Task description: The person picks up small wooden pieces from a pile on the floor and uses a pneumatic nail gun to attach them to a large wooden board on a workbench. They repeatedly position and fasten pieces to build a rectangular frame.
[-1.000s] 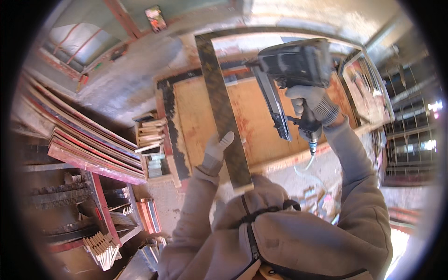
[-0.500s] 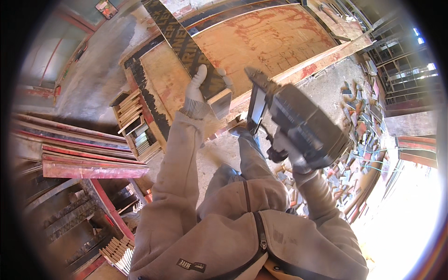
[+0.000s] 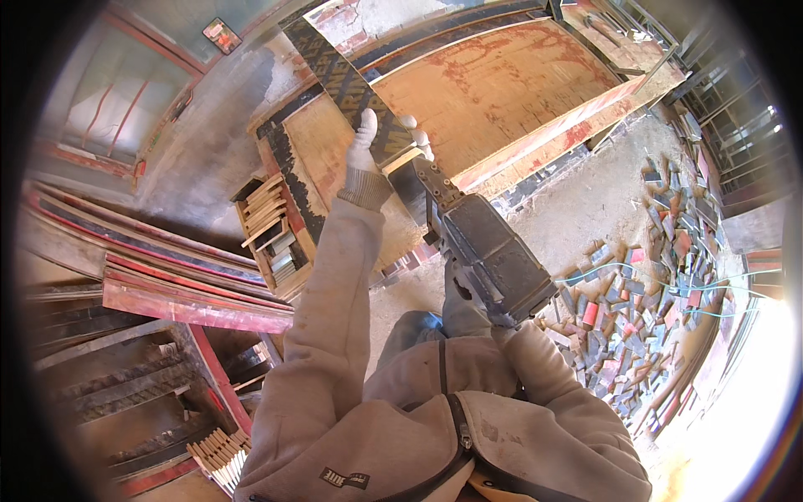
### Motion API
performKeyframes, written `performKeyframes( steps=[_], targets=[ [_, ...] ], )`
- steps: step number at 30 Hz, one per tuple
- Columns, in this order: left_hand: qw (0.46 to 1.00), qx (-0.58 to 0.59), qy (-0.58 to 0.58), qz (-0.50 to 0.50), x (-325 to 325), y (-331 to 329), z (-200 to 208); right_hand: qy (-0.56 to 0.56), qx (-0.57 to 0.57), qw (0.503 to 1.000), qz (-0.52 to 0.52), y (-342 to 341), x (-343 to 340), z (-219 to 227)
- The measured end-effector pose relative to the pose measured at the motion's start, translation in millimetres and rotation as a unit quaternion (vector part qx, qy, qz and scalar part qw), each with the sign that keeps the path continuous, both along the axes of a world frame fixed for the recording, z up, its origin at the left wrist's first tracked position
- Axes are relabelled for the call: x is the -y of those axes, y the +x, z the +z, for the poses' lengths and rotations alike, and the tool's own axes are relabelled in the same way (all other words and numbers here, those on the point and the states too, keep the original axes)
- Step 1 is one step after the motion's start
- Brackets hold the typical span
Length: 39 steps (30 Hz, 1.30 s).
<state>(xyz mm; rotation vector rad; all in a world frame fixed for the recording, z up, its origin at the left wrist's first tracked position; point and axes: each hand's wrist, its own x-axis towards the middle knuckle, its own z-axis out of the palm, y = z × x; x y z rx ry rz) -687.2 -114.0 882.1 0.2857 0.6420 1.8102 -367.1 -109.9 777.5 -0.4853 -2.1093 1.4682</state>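
Observation:
My left hand [image 3: 363, 152], in a pale glove, grips the near end of a long dark-faced plywood plank [image 3: 341, 82]; its thumb lies along the left edge and fingertips curl over the right edge. A short board [image 3: 409, 192] sits across that near end, its pale cut edge uppermost. A black nail gun [image 3: 495, 251] is in my right hand [image 3: 503, 321], which is mostly hidden beneath the tool's body. The gun's nose is at the short board, beside my left fingertips; whether it presses on the wood I cannot tell.
Beyond the plank lies a large stained plywood panel [image 3: 502, 75] with a raised timber edge. Stacked slats [image 3: 266, 205] stand left of it, with long red-edged boards [image 3: 192, 305] nearer. Many offcuts [image 3: 615, 335] and a thin light-blue cable [image 3: 711, 289] lie on the right.
The nail gun has swung left and its nose has come to the board at the plank's near end. My left hand keeps its grip. The whole view has shifted slightly.

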Motion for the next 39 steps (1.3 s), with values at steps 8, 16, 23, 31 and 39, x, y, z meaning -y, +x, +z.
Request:
performKeyframes(
  steps=[8, 16, 23, 31, 39],
  targets=[
    [1.000, -0.002, 0.010, -0.005, 0, 2, 1, -0.027, 0.000, 1.000, -0.001, -7, -2, -3],
    [0.999, -0.029, 0.013, 0.004, -1, 2, 2, -0.042, 0.010, 0.999, 0.005, -11, -5, -4],
    [0.999, -0.045, 0.001, 0.016, -2, -1, 0, -0.072, 0.006, 0.997, 0.015, -13, -8, -18],
    [0.999, -0.033, 0.020, -0.005, -2, -1, 3, -0.123, -0.004, 0.992, 0.018, -17, -8, -6],
    [0.999, -0.044, 0.003, 0.017, -1, 3, 7, -0.013, 0.032, 0.997, 0.062, -8, -18, -18]
  ],
)
